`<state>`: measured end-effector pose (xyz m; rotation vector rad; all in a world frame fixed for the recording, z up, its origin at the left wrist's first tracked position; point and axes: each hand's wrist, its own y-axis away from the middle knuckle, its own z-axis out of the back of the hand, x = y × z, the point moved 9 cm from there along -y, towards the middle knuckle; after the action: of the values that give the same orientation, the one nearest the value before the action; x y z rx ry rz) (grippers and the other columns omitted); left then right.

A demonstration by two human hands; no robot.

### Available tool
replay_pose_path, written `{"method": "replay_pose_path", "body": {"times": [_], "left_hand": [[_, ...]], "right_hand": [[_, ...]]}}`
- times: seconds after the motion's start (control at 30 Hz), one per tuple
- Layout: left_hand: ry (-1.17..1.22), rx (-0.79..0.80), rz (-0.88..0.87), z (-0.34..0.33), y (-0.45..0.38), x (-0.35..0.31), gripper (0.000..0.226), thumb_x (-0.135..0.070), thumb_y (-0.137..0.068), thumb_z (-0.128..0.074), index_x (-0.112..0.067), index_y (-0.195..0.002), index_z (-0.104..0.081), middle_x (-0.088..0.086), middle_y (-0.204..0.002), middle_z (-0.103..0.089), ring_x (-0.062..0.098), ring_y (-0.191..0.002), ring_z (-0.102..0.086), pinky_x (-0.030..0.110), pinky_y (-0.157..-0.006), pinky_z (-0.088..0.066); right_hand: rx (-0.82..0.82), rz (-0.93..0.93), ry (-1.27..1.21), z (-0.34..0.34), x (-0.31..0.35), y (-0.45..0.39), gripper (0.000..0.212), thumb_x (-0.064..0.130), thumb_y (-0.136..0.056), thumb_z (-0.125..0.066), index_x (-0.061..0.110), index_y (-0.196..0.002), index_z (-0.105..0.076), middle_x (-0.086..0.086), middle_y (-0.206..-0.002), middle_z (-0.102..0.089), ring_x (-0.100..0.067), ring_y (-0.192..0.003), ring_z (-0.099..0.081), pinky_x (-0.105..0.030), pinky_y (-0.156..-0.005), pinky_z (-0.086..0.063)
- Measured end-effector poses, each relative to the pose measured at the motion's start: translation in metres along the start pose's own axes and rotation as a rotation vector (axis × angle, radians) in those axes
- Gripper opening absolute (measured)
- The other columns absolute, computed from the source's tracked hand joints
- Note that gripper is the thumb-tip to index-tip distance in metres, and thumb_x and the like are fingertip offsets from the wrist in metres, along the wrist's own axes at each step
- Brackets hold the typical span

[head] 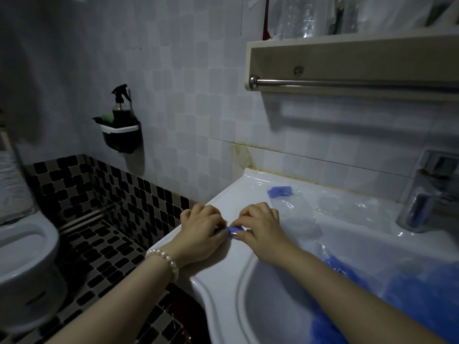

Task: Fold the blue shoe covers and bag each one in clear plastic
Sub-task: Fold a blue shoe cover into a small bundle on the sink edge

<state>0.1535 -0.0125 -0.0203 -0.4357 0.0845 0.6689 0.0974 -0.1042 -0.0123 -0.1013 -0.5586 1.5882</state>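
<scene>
Left hand (202,230) and right hand (260,225) both pinch the blue shoe cover (234,229) on the sink rim (223,264), probably creasing a fold.

Both hands work on the sink's (223,194) left ledge, bare porcelain around them. Behind the right hand (260,225): clear plastic bags (298,217) and a bagged blue shoe cover (280,191) near the back wall. Faucet (422,194) blocks the far right rear. Pile of blue shoe covers (397,294) fills the basin's right side; its left side is open. Towel rail (347,83) and shelf overhang the ledge. Left of the left hand (202,234) the ledge ends; floor and toilet (27,256) below.
</scene>
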Motion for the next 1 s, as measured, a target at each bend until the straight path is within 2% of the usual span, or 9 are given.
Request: {"method": "replay_pose_path", "body": {"times": [0.07,0.13,0.23,0.37,0.53,0.67,0.77,0.9,1.0], "left_hand": [[0.078,0.075,0.016,0.000,0.000,0.000,0.056,-0.065,-0.077,-0.024,-0.027,-0.095,-0.062,-0.016,-0.095,-0.048,0.005,-0.096,-0.035,0.029,-0.094,-0.019],[0.264,0.108,0.022,0.003,0.000,0.000,0.021,-0.049,-0.090,-0.048,-0.031,-0.084,-0.058,-0.015,-0.083,-0.057,0.001,-0.085,-0.047,0.040,-0.100,-0.028],[0.480,0.022,-0.047,0.021,-0.003,-0.013,0.024,-0.056,-0.070,-0.066,-0.033,-0.075,-0.061,-0.016,-0.071,-0.062,0.000,-0.073,-0.057,0.038,-0.091,-0.039],[0.211,-0.132,-0.215,0.039,-0.015,-0.061,0.019,-0.042,-0.072,-0.078,-0.026,-0.081,-0.073,-0.012,-0.074,-0.067,0.007,-0.075,-0.056,0.034,-0.090,-0.029],[0.113,-0.152,-0.181,0.030,-0.029,-0.101,0.016,-0.037,-0.083,-0.066,-0.025,-0.090,-0.072,-0.006,-0.085,-0.069,0.013,-0.088,-0.055,0.028,-0.088,-0.019],[0.710,-0.170,0.111,0.023,-0.048,-0.101,0.020,-0.031,-0.072,-0.069,-0.012,-0.075,-0.071,0.006,-0.072,-0.067,0.022,-0.073,-0.058,0.032,-0.077,-0.042],[1.122,-0.074,0.227,0.009,-0.054,-0.107,0.013,-0.015,-0.082,-0.069,-0.005,-0.074,-0.069,0.014,-0.075,-0.067,0.022,-0.071,-0.056,0.031,-0.069,-0.047],[1.124,-0.003,0.217,-0.010,-0.054,-0.109,0.010,-0.020,-0.084,-0.069,-0.011,-0.082,-0.072,-0.003,-0.074,-0.069,0.008,-0.073,-0.062,0.010,-0.063,-0.048],[0.805,-0.065,0.215,-0.019,-0.055,-0.089,0.017,-0.040,-0.080,-0.071,-0.027,-0.091,-0.070,-0.015,-0.092,-0.065,0.008,-0.095,-0.055,0.025,-0.084,-0.042]], "right_hand": [[0.043,-0.004,-0.022,0.000,0.004,0.001,0.035,0.043,-0.092,-0.047,0.017,-0.103,-0.067,0.002,-0.107,-0.056,-0.017,-0.106,-0.040,-0.028,-0.081,-0.022],[0.121,-0.052,-0.053,0.000,0.004,0.003,0.022,0.030,-0.098,-0.044,0.016,-0.102,-0.061,0.002,-0.108,-0.054,-0.016,-0.104,-0.040,-0.028,-0.088,-0.027],[0.234,-0.179,-0.173,0.010,-0.005,0.010,0.012,0.023,-0.099,-0.041,0.020,-0.092,-0.051,0.003,-0.097,-0.050,-0.014,-0.091,-0.043,-0.029,-0.086,-0.037],[0.339,-0.409,-0.425,0.031,-0.028,0.031,0.019,0.022,-0.100,-0.041,0.019,-0.087,-0.055,0.003,-0.081,-0.062,-0.011,-0.076,-0.056,-0.023,-0.075,-0.044],[0.042,-0.606,-0.766,0.063,-0.071,0.046,0.016,0.008,-0.092,-0.057,0.008,-0.081,-0.069,0.000,-0.059,-0.062,-0.011,-0.056,-0.050,-0.018,-0.054,-0.040],[-0.220,-0.653,-1.178,0.082,-0.095,0.049,0.008,-0.001,-0.085,-0.062,0.003,-0.087,-0.070,-0.006,-0.066,-0.063,-0.013,-0.061,-0.049,-0.023,-0.058,-0.040],[-0.291,-0.611,-1.277,0.084,-0.102,0.049,0.016,-0.001,-0.084,-0.063,0.003,-0.097,-0.071,-0.002,-0.072,-0.068,-0.011,-0.065,-0.053,-0.025,-0.066,-0.044],[-0.309,-0.656,-1.229,0.073,-0.116,0.053,0.010,0.005,-0.086,-0.063,0.008,-0.093,-0.070,-0.003,-0.082,-0.071,-0.016,-0.082,-0.062,-0.030,-0.075,-0.046],[-0.349,-0.699,-1.245,0.072,-0.132,0.054,0.009,0.006,-0.089,-0.059,0.005,-0.094,-0.067,-0.007,-0.082,-0.071,-0.017,-0.078,-0.066,-0.027,-0.068,-0.047]]}}
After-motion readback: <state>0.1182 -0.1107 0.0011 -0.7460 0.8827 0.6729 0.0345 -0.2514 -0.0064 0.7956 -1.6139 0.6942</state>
